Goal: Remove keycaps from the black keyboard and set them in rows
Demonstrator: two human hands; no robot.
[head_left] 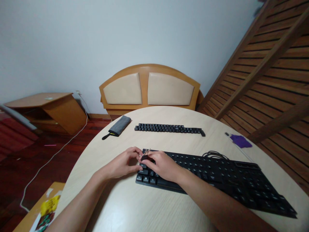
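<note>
A black keyboard (217, 175) lies across the round pale table (125, 206), many of its keycaps removed. My right hand (161, 166) rests on the keyboard's left end, fingers curled in a pinch over the keys, gripping a small tool I cannot make out clearly. My left hand (125, 162) is beside it at the keyboard's left edge, fingers bent and touching the keyboard corner and a small black keycap (144, 157). Farther back, a long row of removed black keycaps (169, 128) lies lined up on the table.
A folded grey cloth (119, 126) lies at the back left of the table. A purple cloth (240, 140) sits at the right edge. A wooden headboard (149, 88) stands behind the table, and slatted wooden frames (270, 74) lean at the right. A white cable (48, 161) crosses the floor.
</note>
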